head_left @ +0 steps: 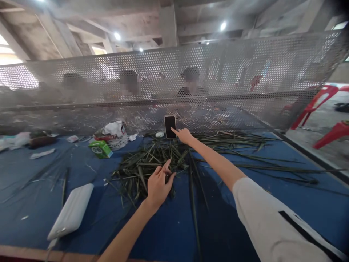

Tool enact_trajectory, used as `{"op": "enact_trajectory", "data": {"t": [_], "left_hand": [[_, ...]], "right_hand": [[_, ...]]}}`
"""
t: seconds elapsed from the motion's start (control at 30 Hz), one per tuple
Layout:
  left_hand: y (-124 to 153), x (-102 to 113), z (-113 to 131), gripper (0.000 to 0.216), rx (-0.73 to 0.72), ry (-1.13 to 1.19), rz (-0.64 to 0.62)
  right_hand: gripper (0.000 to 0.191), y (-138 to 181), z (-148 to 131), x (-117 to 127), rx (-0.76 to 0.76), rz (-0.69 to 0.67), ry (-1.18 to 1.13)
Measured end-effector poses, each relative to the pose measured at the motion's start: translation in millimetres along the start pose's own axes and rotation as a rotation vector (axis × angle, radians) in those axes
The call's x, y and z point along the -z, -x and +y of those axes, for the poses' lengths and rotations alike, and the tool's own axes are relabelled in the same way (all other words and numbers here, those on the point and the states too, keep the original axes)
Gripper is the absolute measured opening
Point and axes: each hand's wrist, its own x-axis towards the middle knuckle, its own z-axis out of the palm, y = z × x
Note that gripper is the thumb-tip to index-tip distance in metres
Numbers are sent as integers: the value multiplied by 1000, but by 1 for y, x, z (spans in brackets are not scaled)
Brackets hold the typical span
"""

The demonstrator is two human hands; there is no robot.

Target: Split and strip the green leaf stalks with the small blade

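A smartphone [170,127] with a dark screen stands upright against the perforated metal screen. My right hand [185,136] reaches out to it, the index finger stretched onto its display and the other fingers curled, holding nothing. Closer to me, my left hand [159,183] is at the near edge of a heap of long green leaf strips [133,165]. Its fingers are bent, with something small and dark between thumb and fingers; I cannot make out what it is. More long leaf strips [245,165] stretch across the blue tabletop to the right.
A white power bank [72,211] with a cable lies at the near left on the blue table [27,189]. Behind it are a green box [100,149] and crumpled white wrapping [114,129]. A perforated metal screen [231,72] crosses the back; people sit beyond. Red chairs [313,105] stand right.
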Motion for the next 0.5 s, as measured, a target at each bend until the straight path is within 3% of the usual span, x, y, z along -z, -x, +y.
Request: {"op": "enact_trajectory", "data": {"t": [0.1,0.2,0.33,0.5], "left_hand": [[-1,3,2,58,-14,23,7],[-3,5,3,66,5,0,16],[-7,9,6,72,4,13,31],[-15,13,20,57,-87,78,-51]], "right_hand": [[62,22,3,10,57,115,-16],[60,61,12,23,80,143,-18],[55,133,29,39,39,139,-59],[53,232,42,47,17,115,-81]]}}
